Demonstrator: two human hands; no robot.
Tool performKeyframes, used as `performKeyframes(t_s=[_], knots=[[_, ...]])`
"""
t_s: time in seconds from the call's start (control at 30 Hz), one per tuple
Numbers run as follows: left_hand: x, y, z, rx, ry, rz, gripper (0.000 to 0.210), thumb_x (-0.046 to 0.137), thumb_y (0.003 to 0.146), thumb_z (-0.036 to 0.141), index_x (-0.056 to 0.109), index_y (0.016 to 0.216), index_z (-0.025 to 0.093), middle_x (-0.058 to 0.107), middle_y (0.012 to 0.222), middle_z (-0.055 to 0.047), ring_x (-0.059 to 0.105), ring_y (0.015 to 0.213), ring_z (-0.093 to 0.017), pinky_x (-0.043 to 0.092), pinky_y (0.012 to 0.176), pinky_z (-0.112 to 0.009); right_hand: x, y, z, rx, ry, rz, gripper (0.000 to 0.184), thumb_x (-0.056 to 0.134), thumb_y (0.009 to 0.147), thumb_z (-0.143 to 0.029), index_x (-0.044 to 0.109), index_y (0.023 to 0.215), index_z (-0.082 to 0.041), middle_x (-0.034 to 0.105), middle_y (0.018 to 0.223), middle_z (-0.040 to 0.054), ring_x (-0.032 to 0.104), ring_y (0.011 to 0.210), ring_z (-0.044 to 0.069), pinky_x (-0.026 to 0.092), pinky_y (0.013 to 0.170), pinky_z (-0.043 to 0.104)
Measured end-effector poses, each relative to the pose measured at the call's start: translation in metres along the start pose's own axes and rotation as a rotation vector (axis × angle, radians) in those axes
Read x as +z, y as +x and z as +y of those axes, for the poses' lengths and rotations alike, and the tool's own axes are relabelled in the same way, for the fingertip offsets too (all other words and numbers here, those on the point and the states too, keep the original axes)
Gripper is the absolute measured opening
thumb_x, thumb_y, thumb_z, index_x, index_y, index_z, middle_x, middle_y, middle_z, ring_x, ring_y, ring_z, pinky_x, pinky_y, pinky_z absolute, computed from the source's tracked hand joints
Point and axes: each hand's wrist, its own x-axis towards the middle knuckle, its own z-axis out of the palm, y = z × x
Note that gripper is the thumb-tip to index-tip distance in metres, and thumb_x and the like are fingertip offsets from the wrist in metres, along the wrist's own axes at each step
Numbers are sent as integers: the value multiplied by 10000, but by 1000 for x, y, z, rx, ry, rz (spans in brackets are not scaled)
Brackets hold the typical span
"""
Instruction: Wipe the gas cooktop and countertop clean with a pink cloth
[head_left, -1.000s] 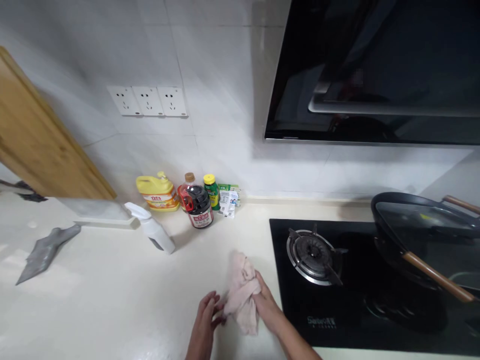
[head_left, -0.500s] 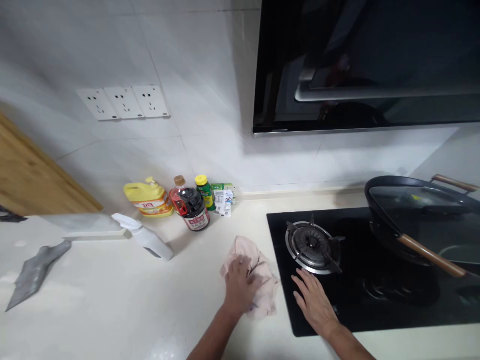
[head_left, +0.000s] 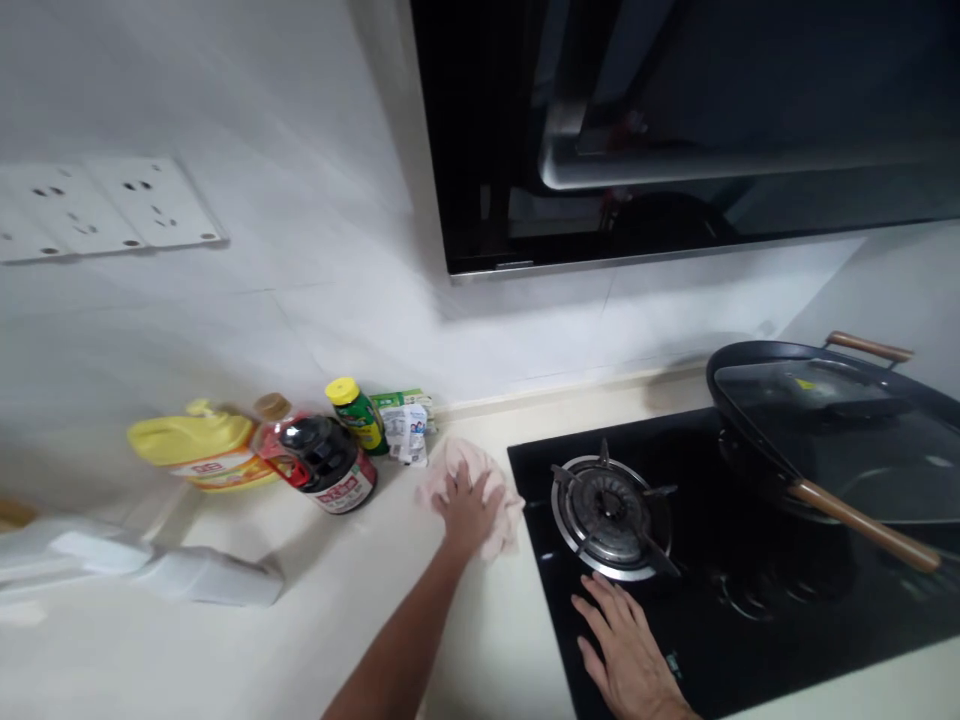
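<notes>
My left hand [head_left: 466, 510] lies with spread fingers on a pale pink cloth [head_left: 454, 460], pressing it to the white countertop just left of the hob. The cloth is crumpled and partly hidden under the palm. My right hand [head_left: 626, 640] rests open on the black glass hob [head_left: 697, 600], fingers apart, in front of the left gas burner [head_left: 611, 510]. It holds nothing.
Left of the cloth stand several packets [head_left: 409, 430], a green bottle with yellow cap [head_left: 360, 415], a dark sauce bottle [head_left: 330, 465], a yellow jug [head_left: 210, 450] and a white spray bottle [head_left: 210, 575]. A lidded wok [head_left: 750, 400] sits right; a range hood [head_left: 675, 215] hangs above.
My left hand has pushed the cloth back along the counter toward the packets and the wall. My right hand stays on the hob. The view has shifted to the right and closer.
</notes>
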Motion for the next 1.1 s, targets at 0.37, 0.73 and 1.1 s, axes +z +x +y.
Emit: performKeyframes(t_s=[0.37,0.73,1.1], knots=[[16,72,51,30,-5,-57,674,475,1002,542,463,1542,138,244,1733,-181,101,1580,-489,61,1223,-731,-18,5,-7,145,144,-190,429,551,967,-262,641,1385,-277,564,1533,76,432,1488,276,371,1214,493],[89,-218,-23,436,74,59,658,593,889,609,557,1480,320,521,1588,-119,449,1434,-427,375,1138,-647,-5,-4,-1,79,114,-59,369,547,999,-333,657,1341,-255,602,1478,95,479,1446,274,412,1162,479],[12,-165,-63,322,118,-173,1007,738,721,554,375,1608,243,311,1704,-202,339,1527,-439,374,1160,-604,10,-13,9,27,92,2,388,587,988,-391,635,1356,-277,608,1467,82,513,1413,287,448,1135,479]])
